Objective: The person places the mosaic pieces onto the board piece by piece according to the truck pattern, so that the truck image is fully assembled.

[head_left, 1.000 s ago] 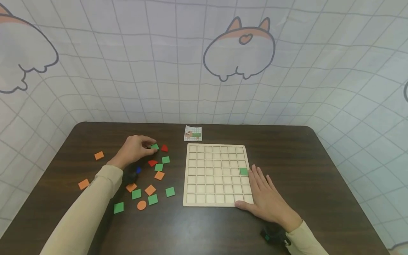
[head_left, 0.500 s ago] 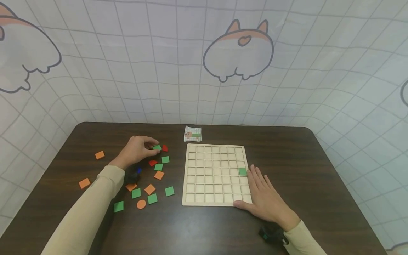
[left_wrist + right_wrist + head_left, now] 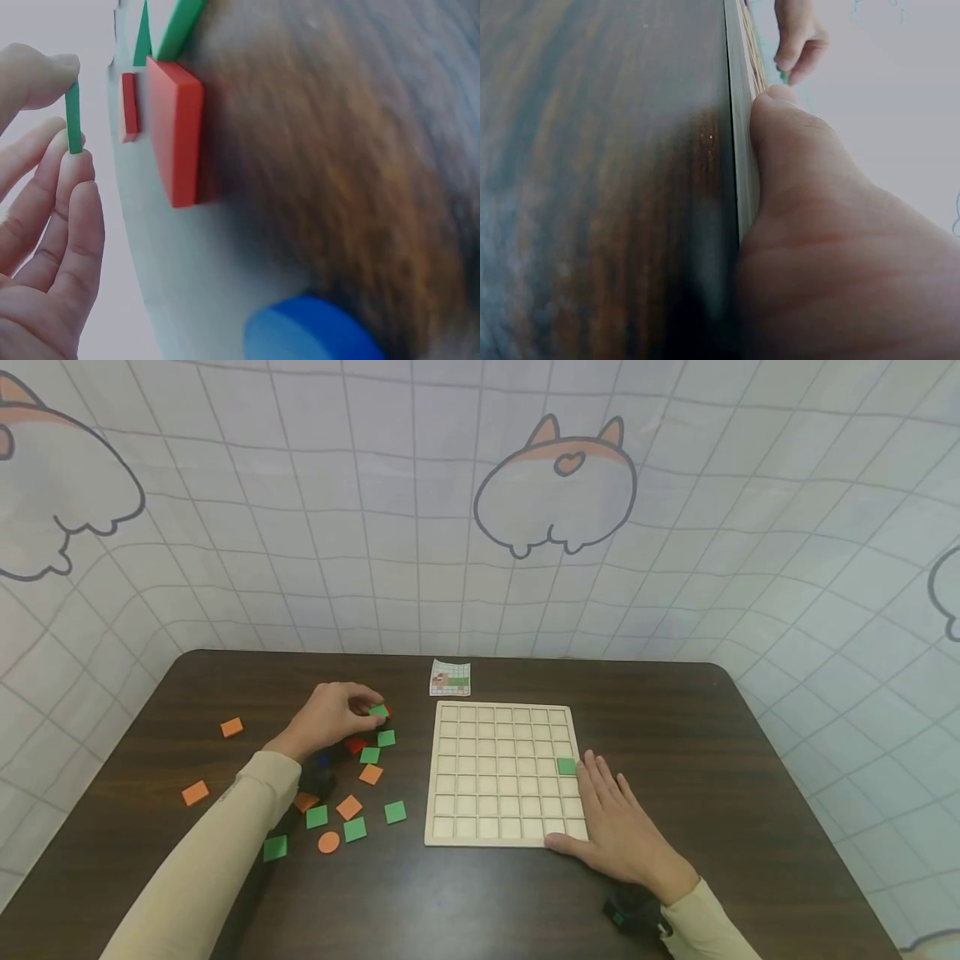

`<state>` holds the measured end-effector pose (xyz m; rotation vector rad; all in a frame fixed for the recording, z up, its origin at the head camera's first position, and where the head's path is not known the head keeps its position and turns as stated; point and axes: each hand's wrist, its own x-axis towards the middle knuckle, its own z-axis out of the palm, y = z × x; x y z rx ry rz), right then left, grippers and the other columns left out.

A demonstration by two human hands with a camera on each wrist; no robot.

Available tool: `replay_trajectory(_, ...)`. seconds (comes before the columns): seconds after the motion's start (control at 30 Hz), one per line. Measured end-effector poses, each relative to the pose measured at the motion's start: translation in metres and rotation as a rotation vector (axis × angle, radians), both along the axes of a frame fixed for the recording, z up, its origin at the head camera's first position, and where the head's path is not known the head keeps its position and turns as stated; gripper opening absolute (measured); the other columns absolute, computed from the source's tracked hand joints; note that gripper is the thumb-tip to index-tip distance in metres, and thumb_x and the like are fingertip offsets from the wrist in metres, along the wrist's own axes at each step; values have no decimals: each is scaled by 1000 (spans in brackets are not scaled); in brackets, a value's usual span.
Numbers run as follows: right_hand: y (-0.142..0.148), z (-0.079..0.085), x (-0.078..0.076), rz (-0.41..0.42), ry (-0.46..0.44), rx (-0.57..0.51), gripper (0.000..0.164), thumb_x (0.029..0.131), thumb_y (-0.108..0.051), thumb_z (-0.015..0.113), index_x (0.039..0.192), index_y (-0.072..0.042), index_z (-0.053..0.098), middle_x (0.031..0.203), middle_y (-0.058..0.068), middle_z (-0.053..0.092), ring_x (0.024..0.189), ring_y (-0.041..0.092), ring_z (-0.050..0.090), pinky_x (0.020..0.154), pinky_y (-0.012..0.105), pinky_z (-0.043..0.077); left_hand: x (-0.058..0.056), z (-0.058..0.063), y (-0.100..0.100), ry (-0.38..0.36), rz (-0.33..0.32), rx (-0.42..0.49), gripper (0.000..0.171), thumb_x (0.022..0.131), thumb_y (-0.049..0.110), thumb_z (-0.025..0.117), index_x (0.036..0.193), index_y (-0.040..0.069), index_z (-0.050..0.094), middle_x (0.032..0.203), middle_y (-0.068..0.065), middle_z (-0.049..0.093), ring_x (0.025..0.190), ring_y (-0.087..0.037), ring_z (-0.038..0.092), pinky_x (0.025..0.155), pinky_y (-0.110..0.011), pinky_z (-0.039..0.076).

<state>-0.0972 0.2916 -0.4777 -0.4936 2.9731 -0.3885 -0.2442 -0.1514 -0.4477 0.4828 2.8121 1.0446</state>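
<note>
Between thumb and fingertips my left hand (image 3: 330, 714) pinches a green square tile (image 3: 73, 118), held on edge above the table in the left wrist view. Beneath and beside that hand lie a red tile (image 3: 177, 135) and a rounded blue piece (image 3: 307, 330). My right hand (image 3: 626, 827) rests flat with straight fingers along the right side of the pale grid board (image 3: 495, 842), its thumb on the front corner. One green tile (image 3: 566, 766) sits in a cell at the board's right edge, near the right fingertips.
Several green and orange tiles lie scattered left of the board, among them an orange square (image 3: 349, 807) and an orange round piece (image 3: 328, 842). A small picture card (image 3: 450, 678) lies behind the board. A patterned cloth (image 3: 420, 510) hangs behind the dark table (image 3: 465, 902).
My left hand has moved a little to the right with the green tile, now over the farther red piece. The right hand has stayed at the board's side.
</note>
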Motion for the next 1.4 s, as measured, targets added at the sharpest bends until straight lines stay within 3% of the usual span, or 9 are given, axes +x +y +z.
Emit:
replay_trajectory(0.97,0,-2,-1,-16,-13,-7,120,87,-83,52,166,-2,12,175,19,7,164,37,10,129,64,15,12,11,50,28,-121,49,34,91,23,79,122,8,75,117,-9,76,97,-20,71,84,-38,60)
replay_trajectory(1.13,-1,-1,0,-13,14,-9,118,88,-82,53,165,-1,15,174,21,10,163,39,13,128,66,17,15,15,60,14,-127,48,32,91,23,80,120,11,75,116,-7,76,99,-21,72,86,-38,61)
replay_trajectory(1.4,-2,1,2,-25,21,20,118,88,-84,51,164,0,17,174,21,11,163,39,14,127,69,14,18,16,72,15,-157,55,34,90,22,80,121,8,75,117,-8,76,102,-24,73,89,-38,61)
